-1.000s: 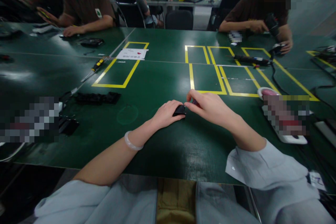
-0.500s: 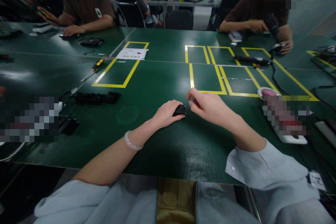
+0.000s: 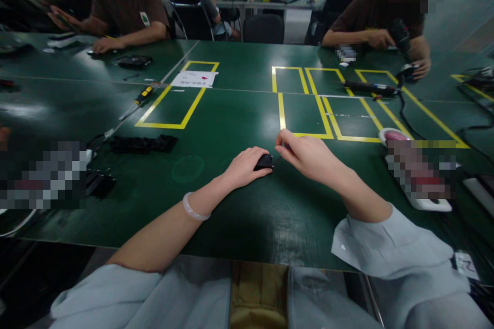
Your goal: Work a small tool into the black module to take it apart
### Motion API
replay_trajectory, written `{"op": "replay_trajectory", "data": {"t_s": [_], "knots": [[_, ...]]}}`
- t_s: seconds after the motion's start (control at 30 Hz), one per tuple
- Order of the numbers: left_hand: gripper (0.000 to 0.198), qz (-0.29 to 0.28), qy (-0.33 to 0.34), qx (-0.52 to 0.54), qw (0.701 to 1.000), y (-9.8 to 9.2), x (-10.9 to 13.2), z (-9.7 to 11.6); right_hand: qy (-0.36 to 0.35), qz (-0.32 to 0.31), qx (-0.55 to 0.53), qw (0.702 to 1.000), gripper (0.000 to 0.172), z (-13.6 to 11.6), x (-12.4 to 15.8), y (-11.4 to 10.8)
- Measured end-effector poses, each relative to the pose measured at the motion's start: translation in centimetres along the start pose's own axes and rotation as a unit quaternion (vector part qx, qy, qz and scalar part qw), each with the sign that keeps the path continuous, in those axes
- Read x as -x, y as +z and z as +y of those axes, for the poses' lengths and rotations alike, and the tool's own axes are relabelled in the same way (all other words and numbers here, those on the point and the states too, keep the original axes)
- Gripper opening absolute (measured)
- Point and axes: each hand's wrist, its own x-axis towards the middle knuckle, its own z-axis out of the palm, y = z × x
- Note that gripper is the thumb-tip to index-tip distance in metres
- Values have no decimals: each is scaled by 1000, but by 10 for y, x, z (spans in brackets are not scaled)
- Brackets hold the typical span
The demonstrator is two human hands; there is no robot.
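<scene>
My left hand [image 3: 247, 165] is wrapped round a small black object [image 3: 264, 162] and keeps it on the green table [image 3: 239, 221]. Just to the right, my right hand [image 3: 304, 154] is closed in a pinch above the tabletop. A thin dark piece shows between its fingertips and the black object, too small to name. Small pins or metal bits stick out of the black object's right side.
Yellow tape frames [image 3: 185, 108] mark the table. Beyond my left arm lie a black strip [image 3: 142, 143] and a yellow-black screwdriver [image 3: 143, 94]. A white power strip [image 3: 430, 203] is at the right. Across sit people, one holding a dark tool [image 3: 400, 36].
The fingers of my right hand have turned slightly, and the thin dark piece shows more clearly. My left hand has stayed in place. The person at the far left has tilted the held item.
</scene>
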Motion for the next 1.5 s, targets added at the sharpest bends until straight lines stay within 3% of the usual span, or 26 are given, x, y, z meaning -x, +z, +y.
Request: {"op": "replay_trajectory", "data": {"t_s": [1.13,1.33,1.5], "knots": [[40,2,3,-18,1000,0,0,0,-14,3,-26,1000,18,-1,1,-2],[40,5,8,-24,1000,1,0,0,-19,4,-29,999,29,1,1,0],[40,1,6,-9,1000,-1,0,0,-8,1,-17,1000,22,0,0,0]]}}
